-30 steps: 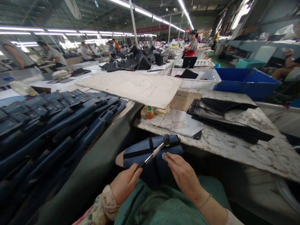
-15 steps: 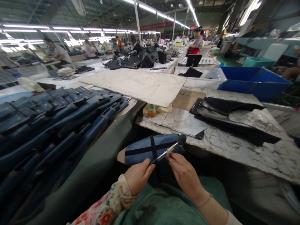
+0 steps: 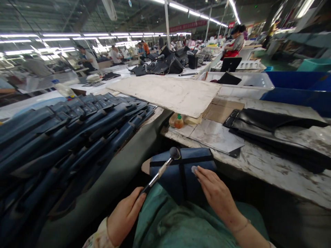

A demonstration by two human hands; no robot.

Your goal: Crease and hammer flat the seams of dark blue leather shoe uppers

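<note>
My left hand (image 3: 123, 215) is closed round the handle of a small hammer (image 3: 162, 168), whose round dark head sits over the left part of a blue bag piece (image 3: 181, 165) with black cross straps, draped over a form on my lap. My right hand (image 3: 216, 194) lies flat on the right side of that blue piece, fingers stretched out and pressing it down. A green apron (image 3: 178, 224) covers my lap beneath both hands.
A big stack of blue bag pieces (image 3: 64, 134) fills the left. Ahead are a stained worktable (image 3: 271, 165) with black material (image 3: 271, 127), a small glue bottle (image 3: 178, 122) and a pale board (image 3: 168, 93). Blue bins (image 3: 297, 89) stand right; other workers sit far back.
The hammer head swung from the piece's right side to its left. My left hand drew back toward me. The camera view shifted, moving the scene rightward.
</note>
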